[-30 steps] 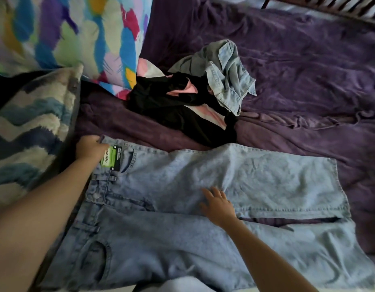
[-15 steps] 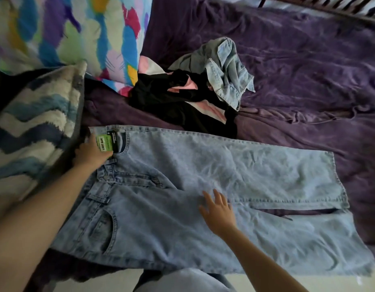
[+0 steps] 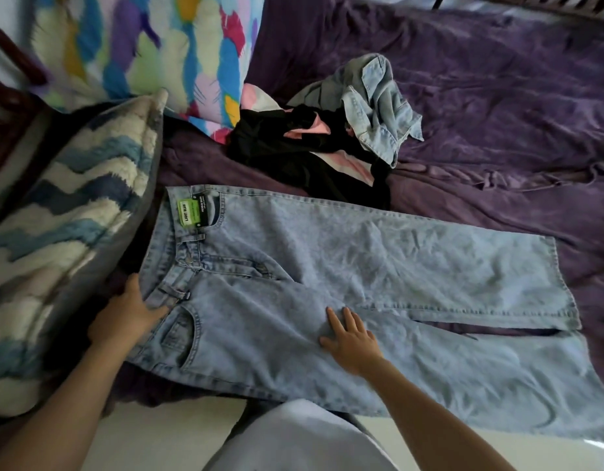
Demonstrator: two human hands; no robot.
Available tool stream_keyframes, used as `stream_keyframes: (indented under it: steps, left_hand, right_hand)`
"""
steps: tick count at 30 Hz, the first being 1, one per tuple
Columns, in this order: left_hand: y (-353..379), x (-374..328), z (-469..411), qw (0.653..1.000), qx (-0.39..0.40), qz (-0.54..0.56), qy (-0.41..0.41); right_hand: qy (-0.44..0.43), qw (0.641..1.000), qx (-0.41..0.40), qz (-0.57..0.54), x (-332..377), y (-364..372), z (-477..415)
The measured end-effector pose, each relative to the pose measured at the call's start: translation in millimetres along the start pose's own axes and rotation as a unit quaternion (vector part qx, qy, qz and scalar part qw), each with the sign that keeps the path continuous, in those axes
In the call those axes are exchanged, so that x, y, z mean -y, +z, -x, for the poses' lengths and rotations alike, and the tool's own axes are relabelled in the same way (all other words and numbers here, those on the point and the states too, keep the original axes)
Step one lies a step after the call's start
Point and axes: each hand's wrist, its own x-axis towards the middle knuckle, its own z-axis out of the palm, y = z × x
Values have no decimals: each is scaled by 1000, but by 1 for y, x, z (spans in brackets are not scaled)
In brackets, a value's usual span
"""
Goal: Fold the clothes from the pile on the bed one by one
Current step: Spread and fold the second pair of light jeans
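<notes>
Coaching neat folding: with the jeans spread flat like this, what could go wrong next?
The near leg of the jeans seems to overhang the bed edge and may slide off. The waistband under the left hand crowds the zigzag pillow, which could snag the fold. The unfolded pile sits close behind.

Jeans (image 3: 361, 266) before me: light blue denim, mottled wash. At the jeans' waistband — bright green tag (image 3: 184, 212) beside a black label (image 3: 203, 209). Sheet (image 3: 497, 113) beneath the jeans: deep purple. Beyond the jeans I log a black garment (image 3: 287, 154) with pink-and-white patches and a paler denim piece (image 3: 378, 96). Left of the jeans: cushion (image 3: 73, 215) in navy, blue and cream zigzags; beyond-left — a pillow (image 3: 158, 45) of multicoloured brush-strokes.
</notes>
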Motion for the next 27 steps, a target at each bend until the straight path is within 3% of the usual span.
stream_keyframes:
  steps: [8, 13, 19, 23, 27]
  left_hand:
    - [13, 84, -6, 992, -107, 48, -35]
    - [25, 80, 9, 984, -154, 77, -35]
    - [44, 69, 58, 963, -245, 110, -28]
    - [60, 72, 71, 907, -262, 321, -73]
    - [62, 66, 79, 794, -219, 554, -121]
  right_hand:
    - [-89, 987, -91, 101, -3, 14, 32]
    - [-133, 962, -167, 172, -5, 32, 66]
    - [-148, 956, -161, 194, -20, 63, 74]
    - [-184, 942, -152, 237, -26, 79, 77]
    - [-144, 951, -137, 237, -32, 80, 75]
